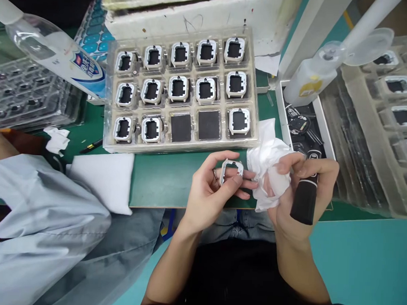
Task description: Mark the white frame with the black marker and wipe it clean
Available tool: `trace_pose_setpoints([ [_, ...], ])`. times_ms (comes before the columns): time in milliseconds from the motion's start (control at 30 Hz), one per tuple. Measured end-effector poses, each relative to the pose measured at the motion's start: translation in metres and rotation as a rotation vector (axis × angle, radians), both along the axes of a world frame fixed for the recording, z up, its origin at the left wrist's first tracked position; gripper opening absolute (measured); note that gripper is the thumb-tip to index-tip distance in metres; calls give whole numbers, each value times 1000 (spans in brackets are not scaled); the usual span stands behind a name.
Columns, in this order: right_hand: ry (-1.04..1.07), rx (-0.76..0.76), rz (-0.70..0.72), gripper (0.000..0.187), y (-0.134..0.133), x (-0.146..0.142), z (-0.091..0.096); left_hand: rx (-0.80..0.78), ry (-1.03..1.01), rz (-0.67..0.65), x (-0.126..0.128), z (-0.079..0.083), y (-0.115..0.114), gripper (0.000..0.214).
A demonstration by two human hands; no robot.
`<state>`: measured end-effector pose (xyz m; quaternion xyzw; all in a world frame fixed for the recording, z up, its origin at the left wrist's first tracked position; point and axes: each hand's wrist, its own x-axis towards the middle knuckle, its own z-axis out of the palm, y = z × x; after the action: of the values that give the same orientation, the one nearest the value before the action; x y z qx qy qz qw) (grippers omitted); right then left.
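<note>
My left hand [211,184] is closed on a silver-white watch case [224,170], a squarish frame with an open middle, thumb on its lower edge. My right hand [299,197] grips a crumpled white wipe [268,169] between thumb and fingers. The same hand also holds a black cylindrical tool [304,201] with a silver ring; its far end is partly hidden by my fingers. Both hands are above the green table edge, the wipe close to the watch case. Behind them lies a clear plastic tray [190,148] with similar cases; two pockets in its front row hold none.
A spray bottle [59,52] leans at the left, near a folded white cloth [103,177] and a co-worker's sleeve [45,217]. At right, a white box [326,131] holds dark parts and a dispenser bottle [309,80]. Stacked trays [359,146] stand beyond it.
</note>
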<state>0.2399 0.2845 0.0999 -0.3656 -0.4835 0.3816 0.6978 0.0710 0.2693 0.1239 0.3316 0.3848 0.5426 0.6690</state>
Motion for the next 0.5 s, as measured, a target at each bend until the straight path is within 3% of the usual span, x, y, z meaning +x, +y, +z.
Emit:
trace_pose_setpoints([
  [233,-51,-33,-6,34,-2,-3,2,-15,22,-5,1,-1,1,44],
  [500,-229,92,-24,29,2,-4,15,-13,81,6,4,2,-1,44],
])
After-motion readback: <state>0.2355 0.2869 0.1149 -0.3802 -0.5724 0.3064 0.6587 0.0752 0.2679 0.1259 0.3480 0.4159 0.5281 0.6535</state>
